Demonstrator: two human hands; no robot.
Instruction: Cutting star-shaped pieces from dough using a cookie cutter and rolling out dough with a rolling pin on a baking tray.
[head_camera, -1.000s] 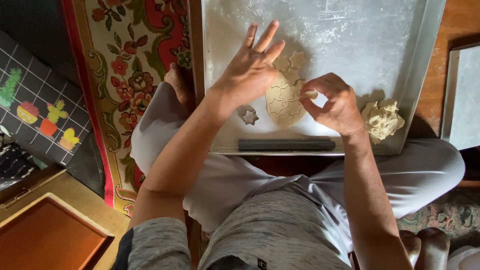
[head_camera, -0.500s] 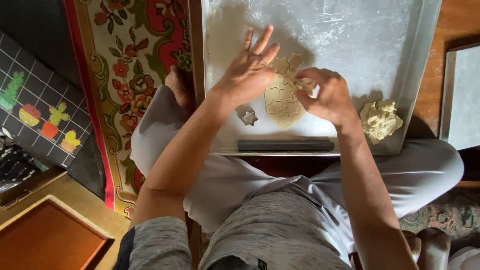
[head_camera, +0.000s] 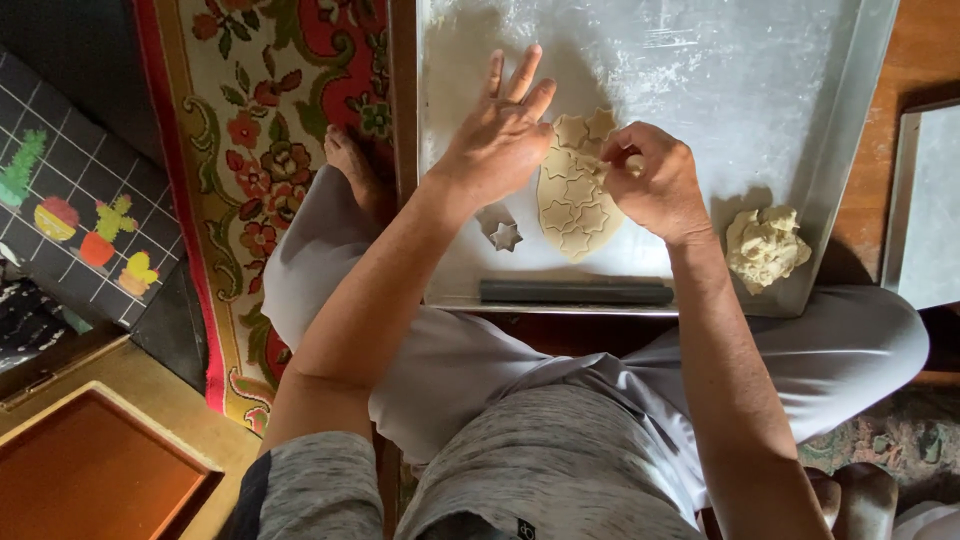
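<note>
My left hand (head_camera: 500, 150) lies flat, fingers spread, pinning the left edge of the rolled-out pale dough sheet (head_camera: 570, 200) on the floured metal tray (head_camera: 700, 70); my right hand (head_camera: 655, 185) is curled on its right edge, apparently pinching a bit of dough, though I can't tell exactly what. The sheet between my hands looks almost fully stamped with star outlines, none lifted out. Metal star cutter (head_camera: 505, 236) sits below my left hand, dark rolling pin (head_camera: 575, 292) nearer me, lumpy scrap dough ball (head_camera: 765, 247) right of my right hand, unrolled.

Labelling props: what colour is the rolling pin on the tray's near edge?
The rolling pin is dark grey, almost black; the head view shows it plainly.
</note>
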